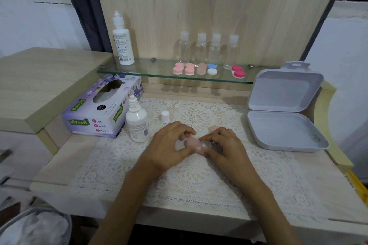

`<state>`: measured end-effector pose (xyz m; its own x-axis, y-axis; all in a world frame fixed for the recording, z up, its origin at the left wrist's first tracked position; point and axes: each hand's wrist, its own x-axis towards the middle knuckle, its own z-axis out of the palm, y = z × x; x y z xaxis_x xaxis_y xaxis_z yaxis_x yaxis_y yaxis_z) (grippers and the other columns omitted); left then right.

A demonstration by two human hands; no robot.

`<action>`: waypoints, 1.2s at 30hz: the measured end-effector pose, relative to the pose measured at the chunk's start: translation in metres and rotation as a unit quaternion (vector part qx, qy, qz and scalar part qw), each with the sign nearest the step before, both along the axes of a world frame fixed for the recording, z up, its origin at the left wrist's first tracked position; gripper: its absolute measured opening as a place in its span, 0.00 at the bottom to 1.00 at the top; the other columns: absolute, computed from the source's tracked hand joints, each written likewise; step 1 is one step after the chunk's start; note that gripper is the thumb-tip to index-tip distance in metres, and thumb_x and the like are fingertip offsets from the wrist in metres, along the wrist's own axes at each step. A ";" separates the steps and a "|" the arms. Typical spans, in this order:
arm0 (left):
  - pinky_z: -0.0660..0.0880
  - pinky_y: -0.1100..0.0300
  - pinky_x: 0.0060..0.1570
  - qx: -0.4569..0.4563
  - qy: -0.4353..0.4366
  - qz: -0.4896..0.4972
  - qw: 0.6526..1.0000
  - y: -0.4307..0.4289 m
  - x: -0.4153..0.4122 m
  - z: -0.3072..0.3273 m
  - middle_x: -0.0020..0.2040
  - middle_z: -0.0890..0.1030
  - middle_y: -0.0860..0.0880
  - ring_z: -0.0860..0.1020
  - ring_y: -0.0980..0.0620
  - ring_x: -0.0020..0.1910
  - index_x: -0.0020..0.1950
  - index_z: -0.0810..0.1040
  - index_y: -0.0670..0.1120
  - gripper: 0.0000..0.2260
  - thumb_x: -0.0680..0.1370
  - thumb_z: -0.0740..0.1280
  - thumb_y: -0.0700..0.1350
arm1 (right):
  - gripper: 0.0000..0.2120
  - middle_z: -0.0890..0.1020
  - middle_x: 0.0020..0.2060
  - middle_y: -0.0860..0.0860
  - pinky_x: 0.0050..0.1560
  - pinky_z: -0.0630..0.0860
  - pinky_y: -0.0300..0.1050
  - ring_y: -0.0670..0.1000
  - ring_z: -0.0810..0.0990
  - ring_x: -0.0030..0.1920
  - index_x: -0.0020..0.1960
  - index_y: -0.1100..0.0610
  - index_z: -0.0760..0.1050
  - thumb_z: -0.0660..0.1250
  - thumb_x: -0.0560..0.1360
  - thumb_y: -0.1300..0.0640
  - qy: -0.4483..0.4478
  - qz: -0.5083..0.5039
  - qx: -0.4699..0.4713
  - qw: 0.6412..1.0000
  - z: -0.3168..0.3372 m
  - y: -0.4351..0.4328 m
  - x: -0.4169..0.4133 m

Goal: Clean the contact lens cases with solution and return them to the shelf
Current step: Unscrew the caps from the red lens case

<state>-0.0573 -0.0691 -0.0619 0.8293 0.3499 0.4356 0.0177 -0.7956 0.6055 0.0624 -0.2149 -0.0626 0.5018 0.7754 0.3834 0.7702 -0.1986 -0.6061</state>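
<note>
Looking down at a pale wood desk (65, 157) with a white lace mat (199, 181) on top. Holding a pink lens case (194, 143) low over the middle of the mat, between both hands. Curling the left hand (169, 145) round the left end of the case, with the thumb near and the fingers on the far side. Pinching the right end with the right hand (225, 145), fingers bent in tight. Looking blurry there, so not telling lids on from lids off. Seeing a loose pink cap (213, 128) on the mat, just behind the right hand. Seeing a small white bottle (137, 123) standing open to the left of the hands, just beside a tissue box (99, 109), and a white cap (165, 116) standing near it on the mat. Seeing a grey box (284, 117) lying open on the right. Looking up at a glass shelf (151, 71) holding a tall white bottle (123, 43), four clear bottles (201, 47) in a row, and five more lens cases (189, 69) in front of them: two pink, one tan, one blue and white, one red.
</note>
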 end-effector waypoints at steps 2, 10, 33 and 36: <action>0.74 0.63 0.47 -0.013 0.008 -0.001 1.000 0.000 0.000 0.001 0.45 0.79 0.57 0.76 0.57 0.46 0.50 0.80 0.51 0.17 0.68 0.70 0.60 | 0.16 0.76 0.47 0.45 0.51 0.68 0.37 0.45 0.70 0.53 0.56 0.52 0.81 0.73 0.70 0.47 0.001 -0.002 -0.004 1.000 0.000 0.000 0.000; 0.74 0.55 0.53 0.036 0.011 -0.043 0.998 0.002 0.001 -0.002 0.50 0.81 0.56 0.77 0.56 0.51 0.55 0.81 0.48 0.11 0.73 0.67 0.45 | 0.15 0.75 0.45 0.44 0.49 0.65 0.32 0.44 0.69 0.51 0.55 0.52 0.81 0.73 0.70 0.50 0.000 0.003 -0.007 1.000 0.002 -0.001 -0.001; 0.71 0.58 0.54 0.041 0.026 -0.043 0.998 0.002 0.002 -0.001 0.51 0.79 0.56 0.75 0.56 0.52 0.55 0.81 0.48 0.11 0.73 0.66 0.44 | 0.15 0.75 0.45 0.44 0.48 0.64 0.32 0.45 0.70 0.52 0.55 0.52 0.81 0.74 0.70 0.50 -0.004 -0.002 -0.007 1.000 0.000 0.000 0.001; 0.72 0.57 0.53 0.046 0.021 -0.041 0.998 0.001 0.001 0.001 0.50 0.80 0.57 0.75 0.56 0.51 0.55 0.80 0.49 0.11 0.74 0.66 0.46 | 0.15 0.75 0.45 0.44 0.48 0.64 0.32 0.45 0.70 0.52 0.55 0.52 0.81 0.73 0.70 0.49 0.000 -0.002 -0.008 1.000 -0.001 0.001 0.001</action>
